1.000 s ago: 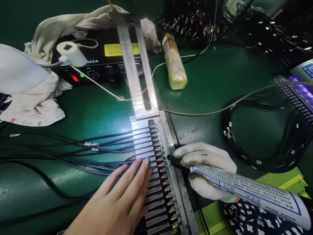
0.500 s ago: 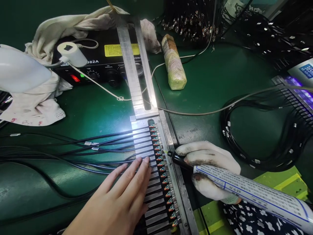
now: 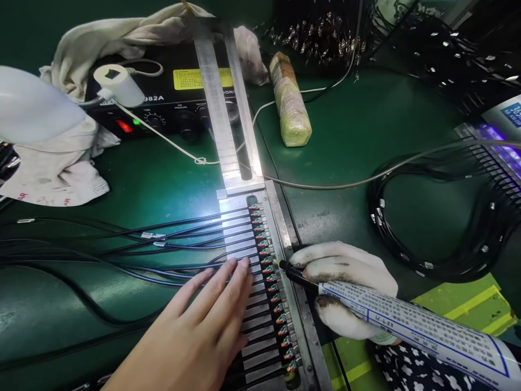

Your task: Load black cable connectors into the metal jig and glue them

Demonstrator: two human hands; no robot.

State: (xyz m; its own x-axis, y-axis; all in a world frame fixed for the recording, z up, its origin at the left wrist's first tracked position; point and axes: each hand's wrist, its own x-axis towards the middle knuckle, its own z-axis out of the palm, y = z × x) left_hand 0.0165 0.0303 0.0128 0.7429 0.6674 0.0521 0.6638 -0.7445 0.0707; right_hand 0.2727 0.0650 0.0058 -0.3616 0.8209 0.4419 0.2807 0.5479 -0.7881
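Observation:
Across the middle lies a slotted metal fixture (image 3: pixel 260 347), with several black cables (image 3: pixel 191 221) running into it from the left and small connectors with coloured wire ends along its right side. My left hand (image 3: pixel 203 320), bare, rests flat over the cables and the fixture's slots, fingers stretched forward and holding nothing. In a white glove with dark-stained fingertips, my right hand (image 3: pixel 350 282) is wrapped round a white, blue-lined printed dispenser tube (image 3: pixel 411 320). The tube's black nozzle points left, and its yellowish tip is at one of the connectors.
Behind the fixture stands a black control box (image 3: pixel 163 117) under a cloth (image 3: pixel 106 41). A wrapped block (image 3: pixel 290 103) lies at the back. Coiled black cables (image 3: pixel 380 217) are at right, with a purple-lit fixture (image 3: pixel 494 141) beyond. A lamp head (image 3: pixel 36 106) hangs at left.
My right hand has moved slightly toward me along the fixture, bringing the nozzle tip to a nearer connector. My left hand has stayed nearly still.

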